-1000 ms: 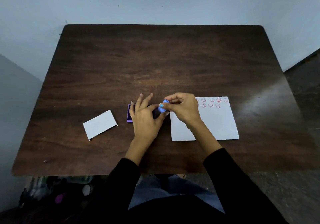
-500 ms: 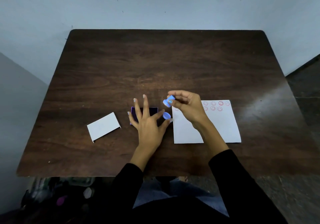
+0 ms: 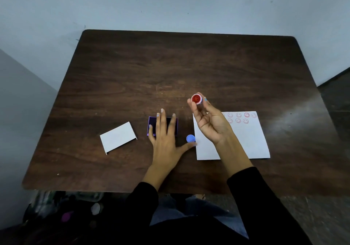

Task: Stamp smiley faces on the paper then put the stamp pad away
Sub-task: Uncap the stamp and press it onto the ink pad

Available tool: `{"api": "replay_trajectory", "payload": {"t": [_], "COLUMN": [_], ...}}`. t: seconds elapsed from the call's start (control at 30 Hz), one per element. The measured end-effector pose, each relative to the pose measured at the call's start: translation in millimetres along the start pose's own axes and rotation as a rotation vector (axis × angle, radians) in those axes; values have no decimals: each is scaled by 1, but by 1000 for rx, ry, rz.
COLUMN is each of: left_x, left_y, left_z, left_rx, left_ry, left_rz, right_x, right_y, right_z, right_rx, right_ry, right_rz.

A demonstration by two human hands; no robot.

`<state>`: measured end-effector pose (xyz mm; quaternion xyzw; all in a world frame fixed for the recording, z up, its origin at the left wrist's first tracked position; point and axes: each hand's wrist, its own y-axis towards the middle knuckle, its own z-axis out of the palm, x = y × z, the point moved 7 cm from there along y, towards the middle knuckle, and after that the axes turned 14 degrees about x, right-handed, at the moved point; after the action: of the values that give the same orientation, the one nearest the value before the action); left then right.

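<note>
My right hand (image 3: 210, 123) holds a small round stamp (image 3: 197, 99) lifted above the table, its red smiley face turned toward me. My left hand (image 3: 164, 140) lies flat with spread fingers on the purple stamp pad (image 3: 151, 125), covering most of it. A blue cap (image 3: 190, 138) sits on the table by my left thumb. The white paper (image 3: 250, 140) lies to the right, with two rows of red smiley prints near its top edge; my right hand hides the prints at the left end.
A white box lid (image 3: 117, 137) lies on the dark wooden table (image 3: 170, 70) to the left of the pad. The table's near edge runs just in front of my sleeves. Bags sit on the floor at lower left.
The blue cap came off the stamp and now lies on the table. My right hand rose and turned the stamp's red face toward me. My left hand flattened on the pad.
</note>
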<state>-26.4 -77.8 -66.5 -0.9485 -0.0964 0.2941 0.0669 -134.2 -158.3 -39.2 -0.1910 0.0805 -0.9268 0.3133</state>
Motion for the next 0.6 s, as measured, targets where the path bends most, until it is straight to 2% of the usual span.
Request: {"api": "replay_trajectory", "payload": {"t": [0.1, 0.2, 0.27, 0.37, 0.5, 0.6], "left_x": [28, 56, 66, 70, 72, 73], "left_y": [11, 24, 32, 39, 42, 41], "left_z": [-24, -46, -52, -52, -51, -51], "left_rx": [13, 88, 169, 256, 274, 254], "left_ry": [-68, 1, 39, 39, -13, -70], "left_rz": [-48, -79, -70, -69, -73, -65], "right_x": [-4, -10, -14, -22, -47, -64], "right_y": [2, 6, 9, 12, 12, 12], "right_z": [-3, -8, -11, -8, 14, 25], "right_rx": [-18, -66, -121, -199, -77, 11], "right_ry": [-43, -191, -454, -1021, -1595, -1827], "right_rz": [10, 11, -23, -105, -205, -213]}}
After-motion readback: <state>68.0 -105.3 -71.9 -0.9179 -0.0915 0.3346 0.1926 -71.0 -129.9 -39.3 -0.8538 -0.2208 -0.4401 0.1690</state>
